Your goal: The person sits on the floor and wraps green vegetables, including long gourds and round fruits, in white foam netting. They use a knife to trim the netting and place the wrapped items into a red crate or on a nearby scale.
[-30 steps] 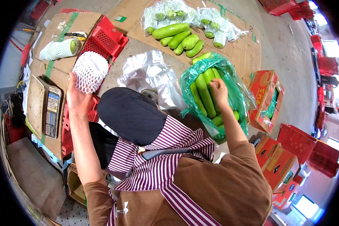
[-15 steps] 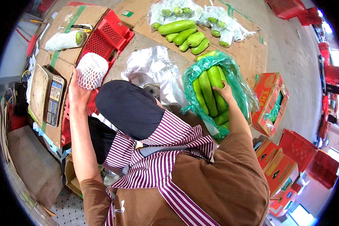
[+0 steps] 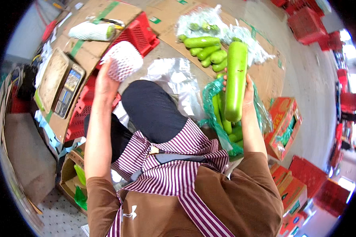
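My left hand grips a white foam net sleeve, held up over the red crate on the left. In my right hand is a long pale-green gourd, upright, with a small brown mark on its skin. The fingers wrap behind it and are partly hidden. Just below and beside it stands a green plastic bag lined open, with more long gourds inside.
On the cardboard ahead lie several bare gourds and some netted, bagged ones. At left are a scale, a netted gourd and a red crate. Silvery plastic bags lie ahead; a red carton stands right.
My right hand has lifted a gourd out of the green bag and raised it upright. The foam sleeve stays in my left hand. The whole view has shifted somewhat.
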Tool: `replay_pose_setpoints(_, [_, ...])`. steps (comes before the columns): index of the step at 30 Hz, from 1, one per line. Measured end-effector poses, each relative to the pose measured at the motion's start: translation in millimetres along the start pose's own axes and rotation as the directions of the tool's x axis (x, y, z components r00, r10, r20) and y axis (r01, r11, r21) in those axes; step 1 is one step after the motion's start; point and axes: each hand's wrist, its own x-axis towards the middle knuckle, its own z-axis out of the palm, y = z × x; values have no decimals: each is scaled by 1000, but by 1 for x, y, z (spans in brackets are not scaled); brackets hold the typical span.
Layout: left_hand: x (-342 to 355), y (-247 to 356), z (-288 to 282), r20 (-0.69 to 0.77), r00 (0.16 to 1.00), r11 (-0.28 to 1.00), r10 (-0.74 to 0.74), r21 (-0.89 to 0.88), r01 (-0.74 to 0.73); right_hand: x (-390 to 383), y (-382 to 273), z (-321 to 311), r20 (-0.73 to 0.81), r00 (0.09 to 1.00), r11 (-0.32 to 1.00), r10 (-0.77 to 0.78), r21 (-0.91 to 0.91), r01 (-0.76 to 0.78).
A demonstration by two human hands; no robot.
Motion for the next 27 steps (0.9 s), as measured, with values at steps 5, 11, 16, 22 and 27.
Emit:
replay_pose_setpoints(5, [-20, 3, 6, 119, 985, 968, 121, 205, -144, 64, 22, 79, 137, 980, 989, 141, -62, -134])
replay_pose_setpoints(11, [-36, 13, 8, 137, 963, 896, 230, 355, -265, 113, 60, 199, 140, 976, 934, 170, -339, -114])
replay_pose_setpoints(16, [-52, 36, -3, 124, 952, 907, 279, 290, -304, 119, 104, 276, 96, 958, 779, 271, -607, -160])
replay_pose_setpoints(22, [-66, 52, -22, -88, 967, 833, 241, 530, -160, 125, 155, 276, 62, 952, 736, 300, -650, -190])
replay_pose_setpoints(27, [-63, 37, -61, 11, 691, 34, 723, 998, -51, 139, 163, 256, 32, 960, 730, 279, -656, -191])
